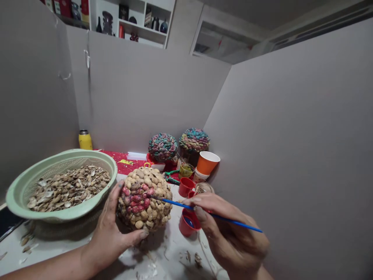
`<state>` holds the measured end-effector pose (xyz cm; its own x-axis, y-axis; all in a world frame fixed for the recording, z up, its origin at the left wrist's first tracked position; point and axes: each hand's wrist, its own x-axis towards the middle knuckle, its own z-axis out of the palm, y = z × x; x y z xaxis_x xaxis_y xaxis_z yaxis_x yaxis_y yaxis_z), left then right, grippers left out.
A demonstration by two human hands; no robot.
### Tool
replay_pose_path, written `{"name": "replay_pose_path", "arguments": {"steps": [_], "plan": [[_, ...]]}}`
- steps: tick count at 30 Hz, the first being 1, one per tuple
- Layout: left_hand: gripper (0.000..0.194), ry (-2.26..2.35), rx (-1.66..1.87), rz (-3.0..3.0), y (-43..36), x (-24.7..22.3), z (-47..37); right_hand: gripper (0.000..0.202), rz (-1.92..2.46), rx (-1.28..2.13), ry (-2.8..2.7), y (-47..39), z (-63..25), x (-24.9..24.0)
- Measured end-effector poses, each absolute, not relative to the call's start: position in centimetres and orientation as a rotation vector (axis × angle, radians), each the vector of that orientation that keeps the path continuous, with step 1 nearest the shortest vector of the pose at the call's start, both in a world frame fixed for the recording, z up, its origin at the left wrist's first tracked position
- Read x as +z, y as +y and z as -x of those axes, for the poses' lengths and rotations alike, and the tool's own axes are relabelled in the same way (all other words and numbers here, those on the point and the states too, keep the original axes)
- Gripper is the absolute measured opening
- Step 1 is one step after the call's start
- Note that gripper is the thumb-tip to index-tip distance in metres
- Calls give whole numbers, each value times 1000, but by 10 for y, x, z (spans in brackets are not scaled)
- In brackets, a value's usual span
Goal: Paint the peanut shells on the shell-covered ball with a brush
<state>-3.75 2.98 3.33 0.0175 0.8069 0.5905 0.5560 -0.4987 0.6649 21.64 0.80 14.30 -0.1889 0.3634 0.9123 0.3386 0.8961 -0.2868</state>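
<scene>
A ball covered in peanut shells (159,190) stands on the white tabletop, its shells mostly bare tan with a patch painted red and purple. My left hand (112,229) grips it from the left, thumb at the lower front and fingers along its side. Pinched in my right hand (230,229) is a thin blue paintbrush (180,204). Its dark tip meets the ball at the edge of the painted patch. Just behind my right hand, a red cup (186,229) holds dark blue liquid, and another red cup (185,187) stands farther back.
A green basket (17,198) of shells sits at the left. Two painted balls (162,147) stand at the back, near green-handled pliers (171,177) and an orange paper cup (206,165). A yellow bottle (85,140) is at the back left. Grey panels (140,85) enclose the table.
</scene>
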Motion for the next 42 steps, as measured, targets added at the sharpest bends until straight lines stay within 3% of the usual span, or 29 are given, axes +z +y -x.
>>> {"name": "replay_pose_path", "arguments": {"steps": [8,22,32,36,42], "plan": [[117,1400,1473,-2028,30,31,39,39,505,93,-1827,6,-211,145],[119,1384,1493,-2043,30,33,39,45,440,52,-1922,2,-207,151],[114,1400,1466,-2049,31,34,38,37,514,-27,-1647,-7,-221,145],[111,1409,1449,-2025,33,35,39,25,562,-67,-1609,-12,-227,157],[106,1427,1425,-2041,34,44,41,25,699,-69,-1572,-21,-244,182]]}}
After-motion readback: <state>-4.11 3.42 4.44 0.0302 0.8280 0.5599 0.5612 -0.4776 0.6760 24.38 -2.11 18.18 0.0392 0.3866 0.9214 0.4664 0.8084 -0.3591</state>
